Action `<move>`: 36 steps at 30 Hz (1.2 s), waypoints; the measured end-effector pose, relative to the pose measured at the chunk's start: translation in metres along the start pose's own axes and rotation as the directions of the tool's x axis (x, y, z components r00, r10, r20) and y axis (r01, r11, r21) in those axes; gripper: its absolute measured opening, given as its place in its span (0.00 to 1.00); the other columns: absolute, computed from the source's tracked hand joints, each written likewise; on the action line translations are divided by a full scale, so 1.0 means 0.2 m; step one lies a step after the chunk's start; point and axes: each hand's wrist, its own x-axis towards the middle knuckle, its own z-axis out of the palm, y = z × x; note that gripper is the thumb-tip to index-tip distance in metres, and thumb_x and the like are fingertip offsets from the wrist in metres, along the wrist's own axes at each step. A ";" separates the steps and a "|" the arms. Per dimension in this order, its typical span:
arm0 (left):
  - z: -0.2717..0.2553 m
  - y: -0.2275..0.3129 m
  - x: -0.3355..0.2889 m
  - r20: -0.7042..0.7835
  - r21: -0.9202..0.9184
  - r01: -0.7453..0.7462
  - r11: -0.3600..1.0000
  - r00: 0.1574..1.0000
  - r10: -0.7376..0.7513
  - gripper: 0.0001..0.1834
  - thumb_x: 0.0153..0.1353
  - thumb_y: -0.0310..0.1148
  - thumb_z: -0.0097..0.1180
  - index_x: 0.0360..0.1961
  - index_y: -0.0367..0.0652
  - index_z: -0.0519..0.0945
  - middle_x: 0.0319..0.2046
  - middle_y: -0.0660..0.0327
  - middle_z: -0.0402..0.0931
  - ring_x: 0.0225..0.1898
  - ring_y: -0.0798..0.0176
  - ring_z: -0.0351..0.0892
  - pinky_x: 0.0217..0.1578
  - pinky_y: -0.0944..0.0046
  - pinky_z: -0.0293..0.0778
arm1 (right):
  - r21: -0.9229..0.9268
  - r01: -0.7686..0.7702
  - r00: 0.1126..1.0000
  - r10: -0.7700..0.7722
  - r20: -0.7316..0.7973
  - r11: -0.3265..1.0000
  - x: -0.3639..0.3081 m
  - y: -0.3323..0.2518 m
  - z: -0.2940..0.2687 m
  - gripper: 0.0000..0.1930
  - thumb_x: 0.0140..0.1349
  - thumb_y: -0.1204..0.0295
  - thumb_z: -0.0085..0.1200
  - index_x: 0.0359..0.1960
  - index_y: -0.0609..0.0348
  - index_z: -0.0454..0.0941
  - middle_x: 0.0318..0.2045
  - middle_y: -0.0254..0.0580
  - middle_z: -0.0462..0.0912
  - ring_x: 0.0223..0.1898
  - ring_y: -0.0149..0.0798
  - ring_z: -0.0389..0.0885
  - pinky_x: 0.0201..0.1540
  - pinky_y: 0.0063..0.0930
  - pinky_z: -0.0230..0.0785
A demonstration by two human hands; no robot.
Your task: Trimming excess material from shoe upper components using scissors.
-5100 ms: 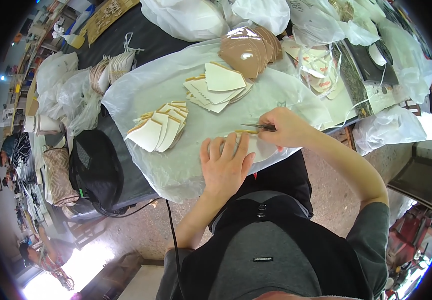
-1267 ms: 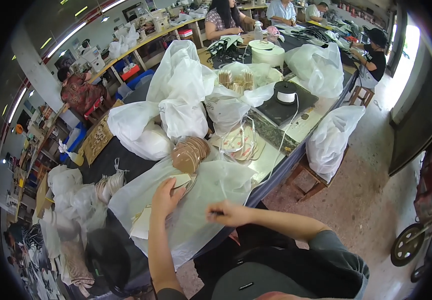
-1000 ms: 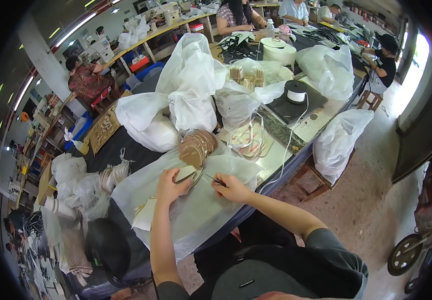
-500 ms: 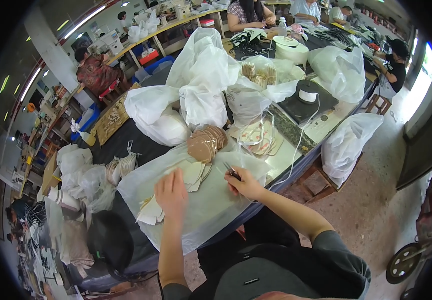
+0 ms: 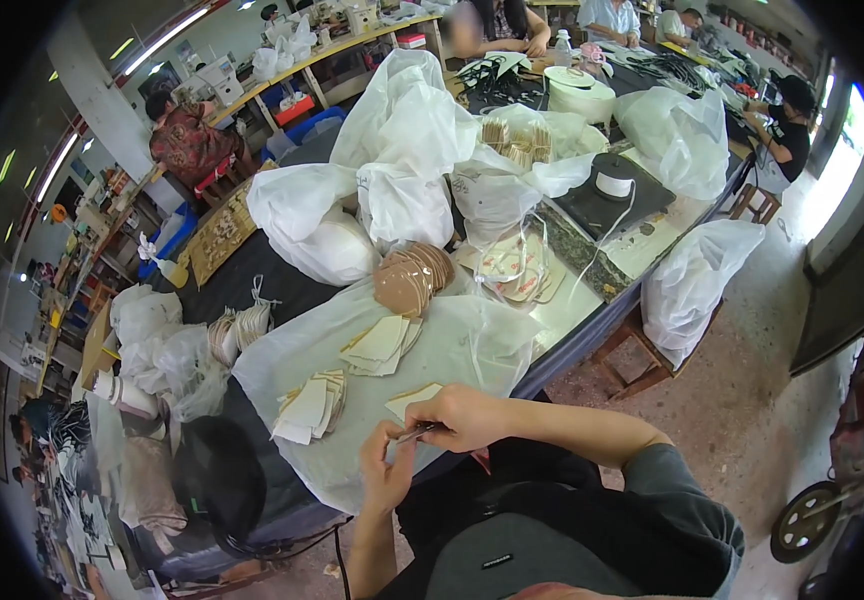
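Observation:
My hands meet low over the table's front edge. My right hand [image 5: 464,415] is closed on small metal snips [image 5: 418,431], mostly hidden by the fingers; their dark handles show in the earlier view. Thumb and fingers of my left hand [image 5: 388,466] pinch together at the snips' tip; what they grip is too small to make out. Just beyond the knuckles is a white cut piece [image 5: 414,400], and whether it is held or lying down I cannot tell. Two fanned stacks of white pieces, one farther [image 5: 382,345] and one nearer left [image 5: 310,406], lie on a translucent plastic sheet [image 5: 352,470].
A fanned stack of brown round pieces [image 5: 412,280] lies beyond the sheet. White plastic bags [image 5: 404,205] bulge behind it. A spool of white tape [image 5: 614,184] sits on a dark board at right. A bagged stool [image 5: 694,290] stands by the table's right side. Several people work farther off.
My left hand has come off the white stacks toward me, baring them. My right hand has moved down and left with the snips to meet it. A white piece now shows beside my hands.

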 end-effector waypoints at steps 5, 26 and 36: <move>-0.06 -0.07 -0.02 -0.005 -0.062 -0.023 0.998 1.000 0.023 0.05 0.64 0.26 0.56 0.31 0.36 0.74 0.24 0.62 0.73 0.28 0.73 0.69 0.32 0.71 0.65 | 0.212 -0.150 0.987 0.132 0.095 0.966 -0.05 0.01 -0.02 0.06 0.61 0.72 0.57 0.37 0.60 0.76 0.25 0.48 0.79 0.25 0.49 0.76 0.31 0.38 0.68; 0.09 -0.27 -0.07 -0.009 0.557 -0.435 0.707 0.849 0.529 0.35 0.59 0.48 0.62 0.59 0.33 0.69 0.54 0.49 0.69 0.58 0.53 0.70 0.61 0.54 0.62 | 0.595 -0.192 0.981 0.135 0.139 0.780 0.19 0.00 0.19 0.07 0.63 0.71 0.55 0.36 0.62 0.78 0.28 0.38 0.80 0.29 0.31 0.75 0.36 0.27 0.69; -0.02 -0.15 -0.01 -0.126 0.264 -0.074 0.962 0.986 0.110 0.02 0.62 0.25 0.55 0.32 0.37 0.75 0.29 0.54 0.74 0.31 0.53 0.75 0.33 0.60 0.71 | 0.261 -0.314 0.945 0.273 0.182 0.913 0.00 0.15 0.02 0.06 0.63 0.73 0.56 0.38 0.61 0.77 0.27 0.39 0.81 0.28 0.28 0.74 0.34 0.26 0.68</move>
